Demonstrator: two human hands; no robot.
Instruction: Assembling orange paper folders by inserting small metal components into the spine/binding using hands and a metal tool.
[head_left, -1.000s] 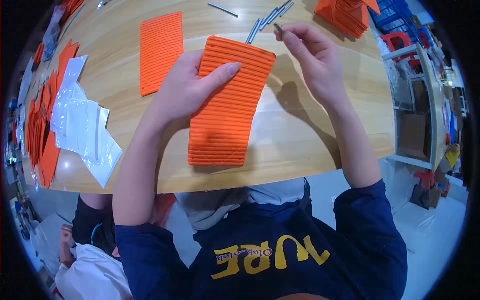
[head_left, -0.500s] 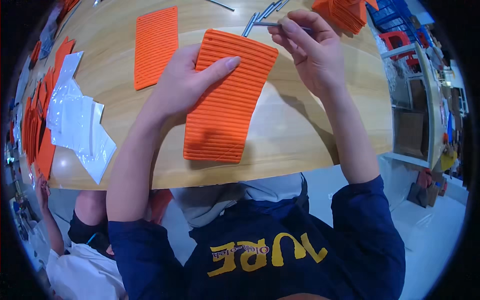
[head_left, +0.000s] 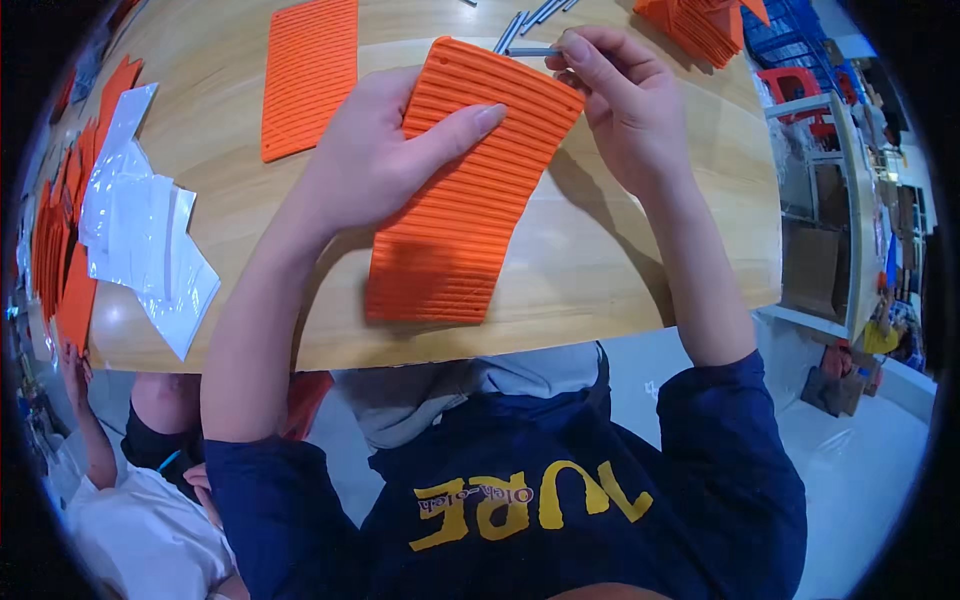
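My left hand (head_left: 395, 150) is closed on an orange ribbed sheet (head_left: 465, 210), thumb flat on its face and fingers behind it. The sheet is tilted, with its upper end lifted off the table and a small hole in its top left corner. Between thumb and fingers, my right hand (head_left: 635, 110) pinches a thin grey metal rod (head_left: 535, 51) by one end. The rod lies roughly level, just beyond the sheet's upper edge. Several similar metal rods (head_left: 545, 12) rest on the table behind it. A second orange ribbed sheet (head_left: 310, 80) lies flat to the left.
White glossy plastic pieces (head_left: 140, 215) and stacked orange sheets (head_left: 65, 230) line the table's left side. More folded orange sheets (head_left: 700, 30) sit at the far right. A person in a white top (head_left: 150, 530) is at the lower left. Beyond the right edge stands a pale-framed rack (head_left: 845, 220).
The held sheet's upper end has moved up and right, closer to my right hand. My right hand, still pinching the rod, has barely shifted.
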